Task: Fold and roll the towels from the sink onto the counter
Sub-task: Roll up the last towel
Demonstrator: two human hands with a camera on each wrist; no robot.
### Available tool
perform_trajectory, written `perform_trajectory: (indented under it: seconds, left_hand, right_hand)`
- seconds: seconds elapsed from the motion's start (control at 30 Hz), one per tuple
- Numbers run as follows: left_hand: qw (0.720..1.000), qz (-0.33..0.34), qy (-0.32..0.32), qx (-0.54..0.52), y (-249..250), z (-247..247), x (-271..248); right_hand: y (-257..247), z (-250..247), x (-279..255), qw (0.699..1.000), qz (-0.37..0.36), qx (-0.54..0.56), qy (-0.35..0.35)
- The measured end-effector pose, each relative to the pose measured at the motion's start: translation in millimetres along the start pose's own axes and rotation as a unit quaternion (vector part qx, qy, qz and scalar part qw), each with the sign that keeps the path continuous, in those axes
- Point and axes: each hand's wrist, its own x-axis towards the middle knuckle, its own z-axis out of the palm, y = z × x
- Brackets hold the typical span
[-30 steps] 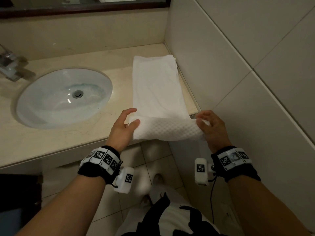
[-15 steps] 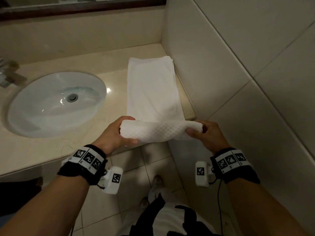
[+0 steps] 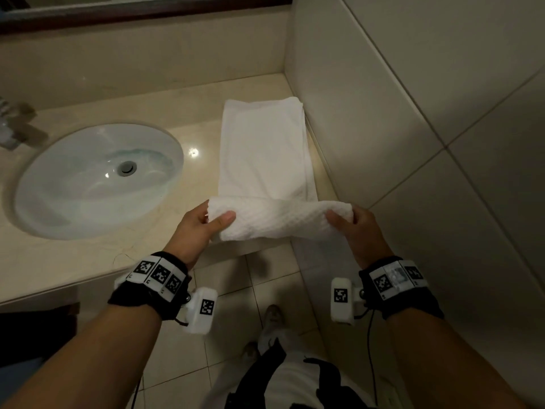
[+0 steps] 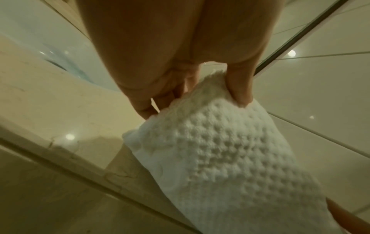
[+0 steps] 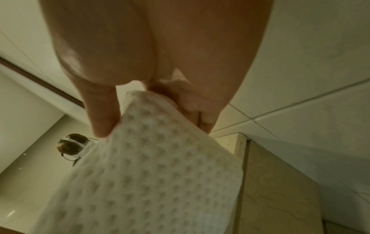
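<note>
Hands (image 3: 194, 228) roll towel (image 3: 265, 149) on marble counter (image 3: 73, 261)

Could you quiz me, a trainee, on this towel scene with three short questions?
1. True or false: the towel lies in the sink.
2. Which end of the towel's rolled part does the left hand grip: A the sink-side end, B the wall-side end?
3. Fill in: the right hand pinches the roll between thumb and ____.

Key: 1 false, it lies on the counter; 2 A; 3 fingers.
</note>
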Motion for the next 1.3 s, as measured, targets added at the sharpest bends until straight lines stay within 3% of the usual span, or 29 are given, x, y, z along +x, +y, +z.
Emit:
perform_trajectory:
  seconds: [0.17, 0.27, 0.43, 0.57, 0.7, 0.8, 0.9, 1.07, 1.17, 1.3]
  left_hand:
    - [0.998, 0.014, 0.068, -0.004, 0, 6, 6]
    - [0.997, 0.019, 0.077, 0.014, -2, 3, 12]
    - [0.997, -0.008, 0.074, 0.029, 10, 3, 24]
    - [0.997, -0.027, 0.002, 0.066, 15, -8, 36]
    - [0.983, -0.024, -0.078, 0.165, 18, -31, 54]
    - [0.974, -0.018, -0.089, 0.206, 16, -45, 66]
    - [0.981, -0.002, -0.088, 0.175, 16, -51, 75]
    - [0.971, 0.044, -0.151, 0.182, 17, -57, 88]
    - [0.976, 0.052, -0.131, 0.168, 17, -57, 101]
    - [0.978, 0.036, -0.137, 0.153, 18, -54, 119]
  right_hand:
    - [8, -9, 1, 0.996, -0.049, 0.008, -0.069]
    - [8, -9, 2, 0.99, -0.067, -0.033, -0.117]
    - [8, -3, 6, 0.99, -0.082, -0.075, -0.09]
    - [-1, 1, 16, 0.992, -0.049, -0.104, -0.061]
    - [-7, 12, 32, 0.998, 0.039, -0.053, -0.02]
    - [-10, 25, 46, 0.995, 0.099, -0.022, -0.002]
    - [-11, 34, 56, 0.991, 0.132, -0.004, 0.017]
    - [-3, 36, 77, 0.976, 0.2, 0.023, 0.085]
    - [-8, 39, 82, 0.977, 0.195, 0.023, 0.086]
    - [-12, 38, 77, 0.993, 0.107, 0.032, 0.029]
